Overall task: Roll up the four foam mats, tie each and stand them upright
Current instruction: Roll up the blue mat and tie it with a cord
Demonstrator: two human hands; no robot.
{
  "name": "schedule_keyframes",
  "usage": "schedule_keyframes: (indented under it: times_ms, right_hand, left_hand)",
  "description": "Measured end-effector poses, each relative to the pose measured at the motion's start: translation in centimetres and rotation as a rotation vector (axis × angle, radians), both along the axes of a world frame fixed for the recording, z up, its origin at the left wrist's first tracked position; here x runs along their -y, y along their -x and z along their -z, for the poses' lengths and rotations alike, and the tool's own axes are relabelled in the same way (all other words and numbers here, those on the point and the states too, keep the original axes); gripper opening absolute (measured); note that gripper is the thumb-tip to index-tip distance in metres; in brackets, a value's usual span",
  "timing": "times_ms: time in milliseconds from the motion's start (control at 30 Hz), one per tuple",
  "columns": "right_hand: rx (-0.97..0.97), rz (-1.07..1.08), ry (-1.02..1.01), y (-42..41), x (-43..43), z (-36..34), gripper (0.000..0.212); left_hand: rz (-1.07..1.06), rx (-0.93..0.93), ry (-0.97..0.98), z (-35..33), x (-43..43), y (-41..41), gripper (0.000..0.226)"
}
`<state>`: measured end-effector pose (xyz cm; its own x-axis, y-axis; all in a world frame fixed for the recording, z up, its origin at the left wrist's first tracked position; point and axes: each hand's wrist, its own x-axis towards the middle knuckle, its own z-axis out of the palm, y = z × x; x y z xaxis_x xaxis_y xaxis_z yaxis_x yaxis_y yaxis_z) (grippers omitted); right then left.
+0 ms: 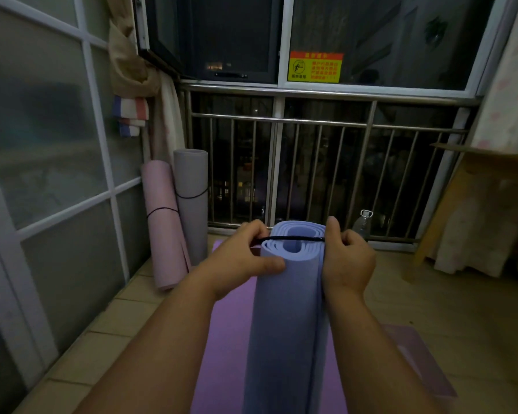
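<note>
Left hand [240,258], right hand [348,261], black band [290,239] apparently stretched over blue mat [284,324]

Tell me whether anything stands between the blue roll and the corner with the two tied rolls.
Nothing visible does. The blue roll has a black band stretched across its top; the floor toward the pink roll and grey roll shows no obstacle.

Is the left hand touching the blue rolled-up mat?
Touching. The head view shows the left hand with its thumb lying against the blue rolled-up mat near its top.
</note>
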<state>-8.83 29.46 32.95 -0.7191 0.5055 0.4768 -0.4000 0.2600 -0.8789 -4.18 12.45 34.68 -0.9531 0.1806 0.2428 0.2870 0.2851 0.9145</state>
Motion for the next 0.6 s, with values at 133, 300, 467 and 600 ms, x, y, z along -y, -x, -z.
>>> schedule_keyframes:
  times_ms: [133,300,467,600]
  right_hand:
    - [-0.072,-0.33,0.132,0.0,0.0,0.7,0.045]
    - [0.069,-0.823,0.161,0.4,-0.6,1.6,0.04]
    - [0.178,-0.796,0.055,0.3,-0.8,1.0,0.053]
    - [0.109,-0.671,-0.052,0.1,-0.2,0.7,0.033]
  left_hand:
    - [-0.324,-0.153,0.014,0.2,-0.6,0.6,0.039]
    - [-0.573,-0.274,0.01,1.3,-1.1,1.6,0.044]
    - [-0.688,-0.343,0.027,1.7,-1.0,1.7,0.046]
    - [-0.76,-0.375,0.106,2.1,-0.9,2.0,0.034]
